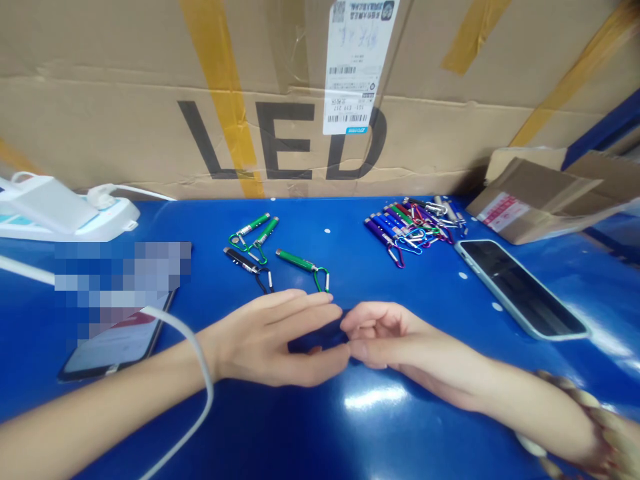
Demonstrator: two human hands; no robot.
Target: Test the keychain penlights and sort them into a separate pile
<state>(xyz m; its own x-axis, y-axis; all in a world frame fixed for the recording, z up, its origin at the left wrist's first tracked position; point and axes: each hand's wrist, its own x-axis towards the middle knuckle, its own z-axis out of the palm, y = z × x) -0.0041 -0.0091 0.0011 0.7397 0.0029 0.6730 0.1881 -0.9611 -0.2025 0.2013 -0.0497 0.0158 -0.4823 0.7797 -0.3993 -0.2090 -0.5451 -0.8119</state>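
Note:
My left hand (pixel 280 340) is open over the blue table, palm down, with its fingers stretched out and slightly spread. My right hand (pixel 395 337) faces it with loosely curled fingers, the thumb apart from them; nothing shows in its grasp. The fingertips of both hands meet or nearly meet. Just beyond my left hand lie a green keychain penlight (pixel 296 260) with a carabiner clip and a black penlight (pixel 241 260). Two more green penlights (pixel 256 225) rest behind these. Farther right is a cluster of blue, purple, red and green penlights (pixel 395 223).
A phone (pixel 520 287) in a pale case lies at right, near an open small carton (pixel 535 200). Another phone (pixel 115 353) is at left, partly blurred out. A white cable (pixel 203 373) crosses my left forearm. Behind stand a power strip (pixel 115 217) and a large cardboard box (pixel 150 140).

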